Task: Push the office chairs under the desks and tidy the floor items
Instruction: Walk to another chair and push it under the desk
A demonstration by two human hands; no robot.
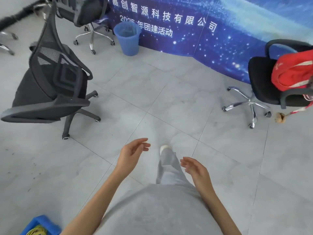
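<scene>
A grey mesh office chair (pixel 49 89) stands on the tiled floor at the left, its back towards me. Behind it is a second black chair (pixel 83 12) with a chrome base. At the right edge a black chair (pixel 264 80) carries a red bag (pixel 294 72); a strap hangs from it to a small round brown item (pixel 280 117) near the floor. My left hand (pixel 132 153) and my right hand (pixel 194 168) are held out low in front of me, both empty with fingers apart, well away from every chair.
A blue waste bin (pixel 128 39) stands against a blue printed banner (pixel 220 31) along the far side. A blue crate (pixel 40 225) with yellow cable sits at the bottom left. Chrome chair legs (pixel 6 41) show at the far left. My grey trouser leg and shoe (pixel 165 148) are mid-floor.
</scene>
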